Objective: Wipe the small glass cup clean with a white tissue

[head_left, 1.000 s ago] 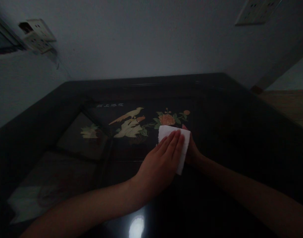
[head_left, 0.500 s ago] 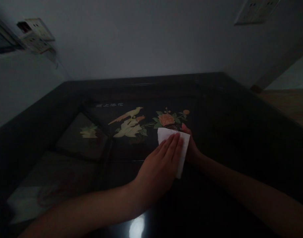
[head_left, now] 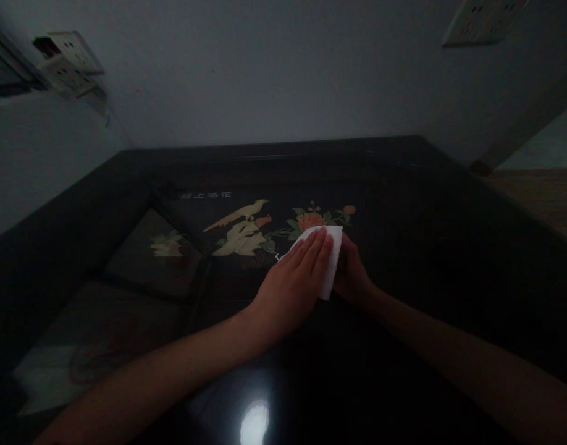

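My left hand [head_left: 290,284] lies over a white paper tissue [head_left: 332,256], its fingers straight, close together and pressed on the paper. Just to the right, my right hand [head_left: 355,272] is curled behind the tissue. Whatever it grips there is hidden by the paper and the dark surroundings. Both hands are above a glossy black tabletop [head_left: 394,346], in front of its inlaid picture. Beyond the tissue shows the orange flower [head_left: 310,220] of that inlay, and left of it a pale bird [head_left: 241,213] on a whitish rock.
A grey wall [head_left: 274,74] stands behind the table's far edge. Power sockets [head_left: 75,52] are at the upper left, and another socket plate [head_left: 485,21] is at the upper right. Wooden floor [head_left: 547,194] shows at right. The room is dim, with reflections on the tabletop.
The tissue and my left hand have moved a little up and left. A dark object with shiny lines, visible above the tissue before, is now covered. My right hand has shifted slightly.
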A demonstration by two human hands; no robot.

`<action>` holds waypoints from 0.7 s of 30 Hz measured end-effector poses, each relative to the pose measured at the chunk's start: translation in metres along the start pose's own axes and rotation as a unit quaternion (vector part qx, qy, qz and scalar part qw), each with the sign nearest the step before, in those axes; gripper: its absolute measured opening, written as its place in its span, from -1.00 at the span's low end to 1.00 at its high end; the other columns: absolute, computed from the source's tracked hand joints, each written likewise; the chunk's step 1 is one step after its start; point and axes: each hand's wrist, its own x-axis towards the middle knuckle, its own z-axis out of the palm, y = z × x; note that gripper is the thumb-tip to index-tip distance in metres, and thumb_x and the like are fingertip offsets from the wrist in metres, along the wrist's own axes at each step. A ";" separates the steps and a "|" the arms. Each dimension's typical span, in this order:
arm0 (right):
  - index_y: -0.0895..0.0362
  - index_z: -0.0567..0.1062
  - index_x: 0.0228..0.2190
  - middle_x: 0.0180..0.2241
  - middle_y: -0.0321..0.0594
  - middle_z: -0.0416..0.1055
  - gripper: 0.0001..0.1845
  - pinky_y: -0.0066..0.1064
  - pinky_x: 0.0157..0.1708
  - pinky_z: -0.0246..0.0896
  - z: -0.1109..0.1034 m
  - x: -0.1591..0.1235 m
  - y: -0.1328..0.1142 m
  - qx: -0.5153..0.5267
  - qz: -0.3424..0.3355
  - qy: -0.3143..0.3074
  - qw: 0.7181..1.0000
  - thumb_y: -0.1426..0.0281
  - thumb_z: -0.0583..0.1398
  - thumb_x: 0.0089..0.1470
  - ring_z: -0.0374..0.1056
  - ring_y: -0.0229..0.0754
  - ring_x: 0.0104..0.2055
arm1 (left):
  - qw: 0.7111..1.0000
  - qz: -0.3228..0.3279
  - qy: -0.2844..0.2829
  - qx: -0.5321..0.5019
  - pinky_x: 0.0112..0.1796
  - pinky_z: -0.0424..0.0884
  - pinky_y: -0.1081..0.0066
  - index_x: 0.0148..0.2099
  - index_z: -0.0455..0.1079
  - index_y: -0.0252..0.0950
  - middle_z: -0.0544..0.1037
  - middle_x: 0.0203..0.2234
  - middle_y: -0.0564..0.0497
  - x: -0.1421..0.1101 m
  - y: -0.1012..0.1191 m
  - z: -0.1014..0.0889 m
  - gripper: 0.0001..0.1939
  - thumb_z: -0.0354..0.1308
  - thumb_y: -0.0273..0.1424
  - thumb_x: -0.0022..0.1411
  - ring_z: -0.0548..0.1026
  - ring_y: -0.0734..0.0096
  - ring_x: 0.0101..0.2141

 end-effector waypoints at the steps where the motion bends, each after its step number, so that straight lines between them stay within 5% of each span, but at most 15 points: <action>1: 0.06 0.55 -0.38 -0.30 -0.23 0.57 -0.62 -0.19 0.03 0.23 0.001 -0.001 0.000 0.006 0.001 0.003 1.000 0.04 0.24 -0.15 0.36 0.02 0.03 | 1.000 -0.001 -0.004 -0.006 0.22 0.10 0.23 0.28 -0.01 -0.62 0.07 0.26 -0.32 0.000 -0.002 0.000 -0.50 -0.22 -0.60 0.32 0.01 0.18 0.26; 14: 0.09 0.49 -0.54 -0.45 -0.13 0.54 -0.52 -0.19 -0.04 0.31 -0.004 0.000 -0.007 0.013 0.103 -0.022 0.994 -0.08 0.17 -0.13 0.43 0.02 -0.08 | 0.998 0.047 -0.006 -0.034 0.21 0.13 0.25 0.30 -0.04 -0.60 0.09 0.26 -0.30 -0.008 0.014 -0.008 -0.49 -0.20 -0.58 0.33 0.04 0.17 0.26; 21: 0.05 0.49 -0.46 -0.42 -0.23 0.53 -0.62 -0.23 0.02 0.25 -0.009 0.005 0.003 0.006 0.029 0.025 0.999 -0.01 0.21 -0.12 0.38 -0.05 0.00 | 0.998 0.043 0.005 -0.055 0.24 0.05 0.23 0.31 -0.07 -0.56 0.03 0.29 -0.26 -0.004 0.003 -0.002 -0.48 -0.19 -0.60 0.32 -0.04 0.23 0.28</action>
